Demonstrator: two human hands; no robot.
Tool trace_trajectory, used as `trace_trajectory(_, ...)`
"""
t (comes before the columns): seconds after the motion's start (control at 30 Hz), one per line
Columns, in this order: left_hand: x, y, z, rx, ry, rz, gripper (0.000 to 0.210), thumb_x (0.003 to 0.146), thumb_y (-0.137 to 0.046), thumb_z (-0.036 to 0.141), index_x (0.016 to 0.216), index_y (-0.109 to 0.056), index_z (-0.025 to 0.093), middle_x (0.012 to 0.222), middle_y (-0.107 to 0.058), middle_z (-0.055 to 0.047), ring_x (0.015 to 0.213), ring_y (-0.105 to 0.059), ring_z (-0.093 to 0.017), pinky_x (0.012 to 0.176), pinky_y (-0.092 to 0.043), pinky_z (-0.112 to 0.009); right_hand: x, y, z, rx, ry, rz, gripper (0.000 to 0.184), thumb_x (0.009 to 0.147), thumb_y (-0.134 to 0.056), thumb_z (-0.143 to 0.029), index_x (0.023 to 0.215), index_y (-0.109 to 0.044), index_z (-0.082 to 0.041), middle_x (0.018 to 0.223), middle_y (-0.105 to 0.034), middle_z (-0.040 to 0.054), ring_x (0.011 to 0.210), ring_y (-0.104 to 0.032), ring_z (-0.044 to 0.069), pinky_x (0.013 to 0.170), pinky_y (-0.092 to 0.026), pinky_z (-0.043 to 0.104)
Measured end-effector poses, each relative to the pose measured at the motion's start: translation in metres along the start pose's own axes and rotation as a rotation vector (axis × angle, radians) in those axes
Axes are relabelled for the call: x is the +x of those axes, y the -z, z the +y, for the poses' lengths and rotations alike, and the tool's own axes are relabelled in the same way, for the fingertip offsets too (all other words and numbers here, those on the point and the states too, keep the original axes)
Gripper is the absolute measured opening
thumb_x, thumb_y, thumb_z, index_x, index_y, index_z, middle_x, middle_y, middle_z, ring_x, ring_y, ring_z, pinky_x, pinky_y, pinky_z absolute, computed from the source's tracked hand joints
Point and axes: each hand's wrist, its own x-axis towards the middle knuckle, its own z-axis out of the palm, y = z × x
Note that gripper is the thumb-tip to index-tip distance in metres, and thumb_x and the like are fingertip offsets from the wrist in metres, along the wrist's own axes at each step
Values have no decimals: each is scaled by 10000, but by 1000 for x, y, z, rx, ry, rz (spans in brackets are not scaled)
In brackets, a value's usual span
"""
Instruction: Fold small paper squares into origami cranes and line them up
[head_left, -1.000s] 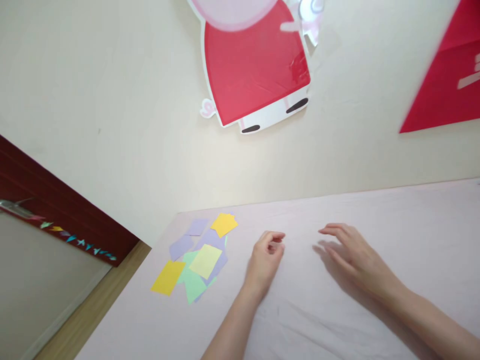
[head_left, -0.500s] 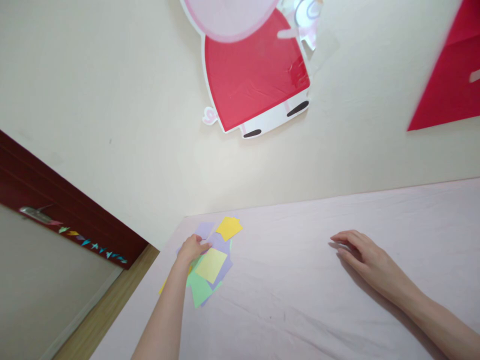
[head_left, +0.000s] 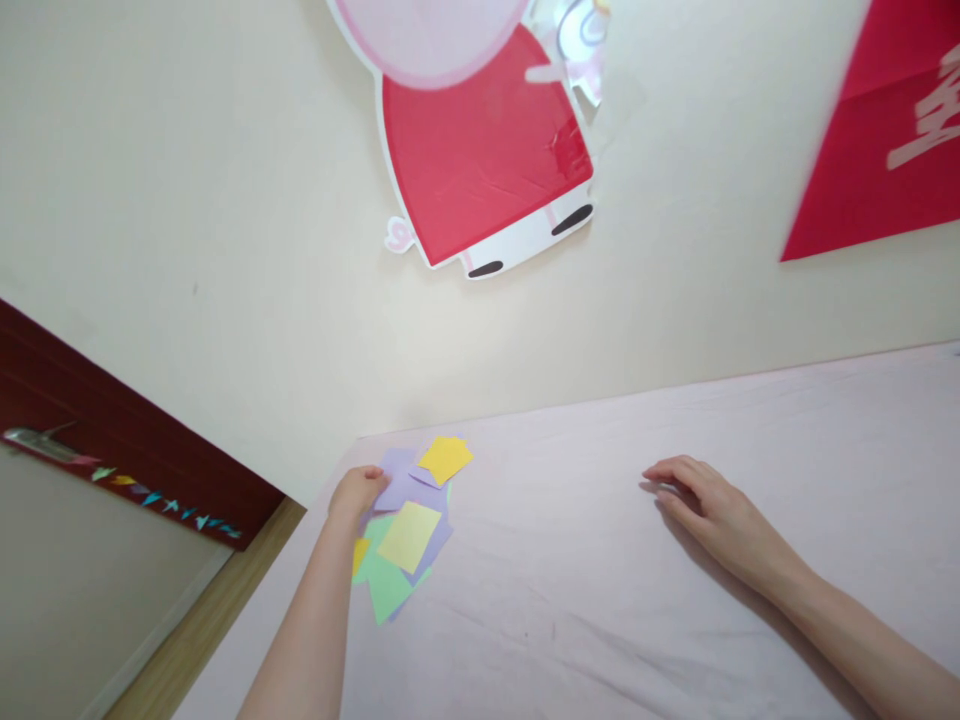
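Observation:
My left hand (head_left: 358, 492) is at the left edge of a loose pile of coloured paper pieces. Its thumb and fingers are closed on the edge of a purple paper piece (head_left: 399, 482); the fingertips are partly hidden. Just right of that lies a yellow paper piece (head_left: 447, 460) with an uneven outline. Nearer to me, a pale yellow square (head_left: 409, 537) overlaps green paper (head_left: 388, 588) and more purple paper. An orange-yellow corner (head_left: 360, 556) shows beside my left forearm. Well to the right, my right hand (head_left: 701, 497) rests over the cloth, fingers loosely curved, thumb apart, holding nothing.
A pale pink, wrinkled cloth (head_left: 570, 560) covers the surface, which meets the wall (head_left: 675, 300). On the wall are a pink-and-red cartoon cutout (head_left: 487, 150) and a red paper sign (head_left: 862, 170). At left stands a dark red door (head_left: 142, 430) with small coloured decorations.
My left hand has shifted left to the pile's edge, and more of the purple paper shows beside it. The whole view has shifted slightly; my right hand keeps its pose.

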Motion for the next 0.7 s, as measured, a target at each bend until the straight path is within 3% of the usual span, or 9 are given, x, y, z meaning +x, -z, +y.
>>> trace_trajectory(0.1,-15,11,19,-38,-67,237,270,961,-438,254,1094,-610,95,1168,-587,-163,1090,-560,-299,943,-441,-476,0,0,0,1,-23,66,209,857,-471,-276,1018,-591,-214,1034,-649,85,972,-617,260,847,-504,426)
trace_trajectory(0.2,-55,-12,57,-122,-302,305,220,955,-447,249,1049,-634,181,1181,-594,-83,1123,-539,-222,989,-412,-357,0,3,-6,-25,27,166,273,888,-459,-280,1139,-538,-208,1137,-615,109,1052,-587,271,883,-491,440)
trace_trajectory(0.27,-95,-45,89,-179,-512,223,149,916,-529,217,931,-673,252,1078,-641,-4,1045,-573,-166,941,-434,-280,-2,6,-16,-55,133,167,327,892,-464,-253,1213,-500,-204,1198,-582,125,1125,-546,277,925,-469,453)
trace_trajectory(0.3,-116,-64,104,-236,-705,146,163,907,-534,170,927,-676,249,1046,-649,-7,1007,-581,-164,915,-442,-283,-4,7,-21,-71,196,129,351,887,-474,-224,1237,-491,-205,1225,-568,128,1161,-522,277,947,-458,452)
trace_trajectory(0.33,-137,-81,118,-273,-845,82,174,896,-543,137,937,-672,247,1018,-655,-6,967,-587,-162,880,-451,-286,-6,9,-27,-90,258,62,372,869,-494,-187,1240,-499,-208,1224,-568,122,1169,-512,272,967,-445,451)
trace_trajectory(0.4,-174,-107,139,-304,-990,-3,153,882,-573,135,942,-665,241,999,-662,-16,921,-589,-176,819,-467,-297,-13,12,-36,-122,326,-112,394,799,-494,-65,1151,-568,-225,1157,-598,93,1104,-532,251,938,-457,423)
trace_trajectory(0.5,-208,-124,154,-334,-1042,-93,145,879,-567,136,944,-650,236,975,-662,-22,866,-594,-183,757,-492,-297,-27,20,-40,-160,275,-262,371,698,-464,30,918,-625,-222,1016,-632,64,950,-564,220,823,-483,364)
trace_trajectory(0.6,-220,-124,154,-356,-1057,-163,197,875,-518,101,977,-628,229,985,-661,-33,873,-596,-192,765,-517,-311,-37,30,-36,-108,194,-351,205,808,-501,-52,799,-620,-219,892,-645,44,865,-575,200,769,-480,326)
trace_trajectory(0.7,-222,-124,145,-282,-1064,-155,381,817,-524,89,1187,-554,174,1090,-649,-96,968,-594,-240,834,-534,-375,-38,36,-34,-1,76,-411,167,905,-502,-199,779,-609,-216,825,-642,31,816,-586,181,746,-476,295)
